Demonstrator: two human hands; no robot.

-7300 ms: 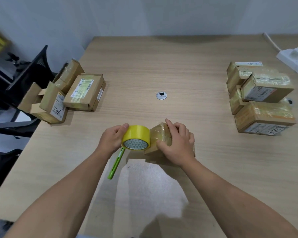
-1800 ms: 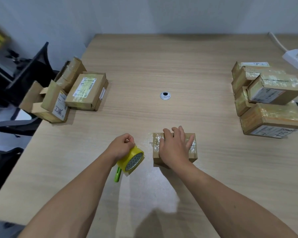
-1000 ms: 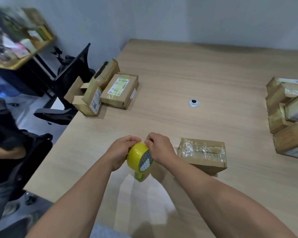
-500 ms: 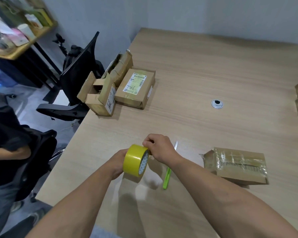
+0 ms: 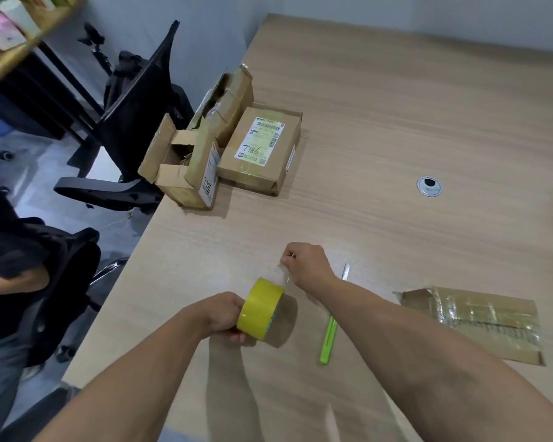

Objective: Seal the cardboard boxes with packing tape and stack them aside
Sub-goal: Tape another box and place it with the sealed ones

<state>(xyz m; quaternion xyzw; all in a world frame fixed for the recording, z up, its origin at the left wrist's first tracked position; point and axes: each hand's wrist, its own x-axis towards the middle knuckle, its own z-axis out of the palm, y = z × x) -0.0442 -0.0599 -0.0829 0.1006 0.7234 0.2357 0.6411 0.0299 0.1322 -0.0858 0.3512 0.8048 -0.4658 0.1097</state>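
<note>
Tape (image 5: 260,309) in left hand (image 5: 219,314), strip (image 5: 284,276) in right hand (image 5: 305,264)

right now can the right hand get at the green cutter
Probably, once freed: the right hand pinches the tape end pulled from the yellow roll the left hand holds. The green cutter lies uncovered on the table just beside that forearm.
</note>
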